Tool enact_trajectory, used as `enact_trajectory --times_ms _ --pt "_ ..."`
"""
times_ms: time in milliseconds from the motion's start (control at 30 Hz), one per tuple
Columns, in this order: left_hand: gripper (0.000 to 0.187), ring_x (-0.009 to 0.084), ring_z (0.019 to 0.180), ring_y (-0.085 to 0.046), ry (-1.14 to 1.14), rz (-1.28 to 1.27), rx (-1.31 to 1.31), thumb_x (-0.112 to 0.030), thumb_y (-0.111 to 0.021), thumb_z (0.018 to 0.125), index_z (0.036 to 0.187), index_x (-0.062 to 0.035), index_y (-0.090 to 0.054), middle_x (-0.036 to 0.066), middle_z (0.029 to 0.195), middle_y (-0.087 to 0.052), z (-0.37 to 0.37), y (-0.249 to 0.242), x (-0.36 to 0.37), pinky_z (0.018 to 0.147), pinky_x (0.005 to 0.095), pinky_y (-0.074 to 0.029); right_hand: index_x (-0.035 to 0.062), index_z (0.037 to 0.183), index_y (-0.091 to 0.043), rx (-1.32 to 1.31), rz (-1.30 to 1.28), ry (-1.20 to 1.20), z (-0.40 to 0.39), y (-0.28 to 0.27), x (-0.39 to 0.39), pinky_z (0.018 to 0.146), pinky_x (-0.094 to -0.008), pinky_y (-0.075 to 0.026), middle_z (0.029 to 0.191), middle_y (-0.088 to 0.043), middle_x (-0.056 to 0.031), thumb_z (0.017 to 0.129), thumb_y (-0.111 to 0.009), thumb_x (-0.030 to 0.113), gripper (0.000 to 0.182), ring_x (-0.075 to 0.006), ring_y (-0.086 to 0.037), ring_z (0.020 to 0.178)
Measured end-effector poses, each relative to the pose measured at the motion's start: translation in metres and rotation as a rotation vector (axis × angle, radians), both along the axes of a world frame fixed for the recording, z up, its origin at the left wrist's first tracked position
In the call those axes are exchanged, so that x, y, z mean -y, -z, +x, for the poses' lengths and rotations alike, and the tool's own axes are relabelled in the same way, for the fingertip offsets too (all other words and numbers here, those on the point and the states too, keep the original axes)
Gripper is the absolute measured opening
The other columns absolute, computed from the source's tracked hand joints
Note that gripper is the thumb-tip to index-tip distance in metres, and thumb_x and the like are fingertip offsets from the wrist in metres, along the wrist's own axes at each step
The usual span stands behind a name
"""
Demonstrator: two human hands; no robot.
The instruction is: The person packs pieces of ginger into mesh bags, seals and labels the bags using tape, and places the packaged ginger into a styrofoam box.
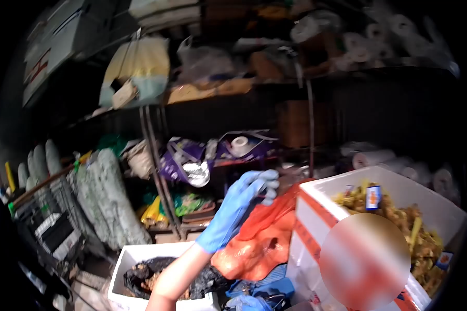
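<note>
My left hand (246, 207), in a blue glove, reaches up from the bottom of the head view. Its fingers are bent and slightly apart, with nothing visible between them. Behind and below it lies a red mesh bag (275, 225) with large, round orange-red shapes inside; the fingertips overlap its upper part in this view. To the right stands a tall white foam box (324, 194) with red tape, full of knobbly yellow-brown produce (399, 212) with small blue-and-white labels. My forearm crosses a low white foam box (124, 262) lined with a black plastic bag (202, 282). My right hand is out of view.
Blue plastic crates (275, 285) sit between the two foam boxes. At left, long grey-green gourds (106, 197) lean beside a wire cart (49, 223). Behind, a metal shelf post (158, 176) rises past purple bags (179, 160). Plastic rolls (373, 158) lie at right.
</note>
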State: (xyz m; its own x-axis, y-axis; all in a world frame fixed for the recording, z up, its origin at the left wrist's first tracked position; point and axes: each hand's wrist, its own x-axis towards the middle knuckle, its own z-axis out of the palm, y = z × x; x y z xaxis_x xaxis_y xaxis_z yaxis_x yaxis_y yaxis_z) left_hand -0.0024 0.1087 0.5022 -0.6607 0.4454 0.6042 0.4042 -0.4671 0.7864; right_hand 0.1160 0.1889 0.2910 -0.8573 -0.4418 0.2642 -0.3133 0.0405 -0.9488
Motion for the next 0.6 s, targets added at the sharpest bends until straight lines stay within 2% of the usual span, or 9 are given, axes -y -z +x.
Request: enact_trajectory --times_ms 100,200,267,333,400,433,500,567,600 --pt "0.03 0.0095 0.072 -0.052 -0.279 0.086 0.097 -0.02 -0.047 0.084 0.105 0.0011 -0.047 0.007 0.089 -0.055 -0.002 0.075 0.077 0.065 0.0219 -0.043 0.0057 0.072 -0.056 0.251 -0.042 -0.121 -0.034 0.02 0.033 0.064 -0.027 -0.042 0.076 -0.054 -0.006 0.072 -0.048 0.007 0.008 -0.0211 -0.052 0.071" --pt "0.027 0.008 0.071 -0.051 -0.444 0.106 0.292 -0.02 -0.046 0.085 0.102 0.0002 -0.049 0.005 0.085 -0.055 -0.009 0.173 0.135 0.065 0.0213 -0.042 0.0054 0.087 -0.056 -0.404 0.265 -0.23 -0.112 0.114 0.055 0.062 -0.0336 -0.043 0.078 -0.056 -0.0095 0.071 -0.048 0.011 0.019 -0.0236 -0.054 0.071" --pt "0.024 0.0071 0.075 -0.05 -0.636 0.027 0.376 -0.018 -0.045 0.085 0.101 -0.0004 -0.05 0.003 0.085 -0.055 -0.007 0.243 0.164 0.067 0.0208 -0.041 0.0073 0.085 -0.059 -0.734 0.769 -0.459 -0.147 0.118 0.066 0.066 -0.032 -0.043 0.081 -0.056 -0.0114 0.072 -0.048 0.013 0.018 -0.0224 -0.054 0.073" --pt "0.022 0.0076 0.081 -0.048 -0.848 -0.139 0.47 -0.016 -0.045 0.084 0.098 -0.0005 -0.051 0.002 0.085 -0.054 0.002 0.297 0.188 0.072 0.0212 -0.04 0.0074 0.085 -0.059 -0.815 0.542 -0.095 -0.159 0.146 0.07 0.067 -0.0329 -0.044 0.083 -0.057 -0.0113 0.067 -0.051 0.006 0.02 -0.0232 -0.053 0.074" --pt "0.018 0.0103 0.068 -0.051 -1.098 -0.478 0.47 -0.019 -0.048 0.082 0.088 -0.0023 -0.054 0.005 0.074 -0.055 0.009 0.356 0.209 0.062 0.0256 -0.042 0.0059 0.081 -0.058 -0.707 0.656 -0.135 -0.17 0.184 0.079 0.067 -0.0335 -0.043 0.076 -0.056 -0.0113 0.065 -0.052 0.006 0.018 -0.0254 -0.052 0.077" --pt "0.019 0.0133 0.06 -0.051 -1.094 -0.697 0.574 -0.02 -0.049 0.081 0.084 -0.0025 -0.053 0.008 0.066 -0.054 0.023 0.33 0.21 0.056 0.0281 -0.042 0.0073 0.079 -0.057 -0.846 0.904 0.016 -0.166 0.198 0.08 0.063 -0.0337 -0.044 0.073 -0.055 -0.0103 0.066 -0.051 0.007 0.014 -0.0251 -0.053 0.073" --pt "0.02 0.0219 0.06 -0.053 -1.018 -0.706 0.393 -0.022 -0.049 0.08 0.084 -0.0024 -0.053 0.012 0.066 -0.054 0.022 0.322 0.215 0.056 0.0326 -0.042 0.0073 0.083 -0.055 -0.589 0.704 -0.106 -0.153 0.201 0.094 0.061 -0.0327 -0.043 0.069 -0.055 -0.0059 0.068 -0.05 0.004 0.016 -0.0236 -0.054 0.065" --pt "0.023 0.031 0.066 -0.054 -1.09 -0.919 0.242 -0.024 -0.048 0.08 0.086 -0.0025 -0.053 0.016 0.071 -0.055 0.026 0.317 0.217 0.058 0.0374 -0.042 0.01 0.083 -0.054 -0.468 0.788 -0.161 -0.146 0.217 0.103 0.055 -0.0355 -0.042 0.065 -0.054 -0.0096 0.069 -0.051 0.007 0.014 -0.0259 -0.052 0.059" --pt "0.024 0.0352 0.069 -0.053 -1.069 -1.003 0.274 -0.026 -0.048 0.08 0.086 -0.0029 -0.053 0.018 0.073 -0.055 0.027 0.323 0.221 0.059 0.0407 -0.041 0.0078 0.085 -0.054 -0.571 0.624 -0.211 -0.141 0.191 0.117 0.053 -0.037 -0.041 0.063 -0.053 -0.0105 0.07 -0.05 0.006 0.016 -0.0266 -0.051 0.056"
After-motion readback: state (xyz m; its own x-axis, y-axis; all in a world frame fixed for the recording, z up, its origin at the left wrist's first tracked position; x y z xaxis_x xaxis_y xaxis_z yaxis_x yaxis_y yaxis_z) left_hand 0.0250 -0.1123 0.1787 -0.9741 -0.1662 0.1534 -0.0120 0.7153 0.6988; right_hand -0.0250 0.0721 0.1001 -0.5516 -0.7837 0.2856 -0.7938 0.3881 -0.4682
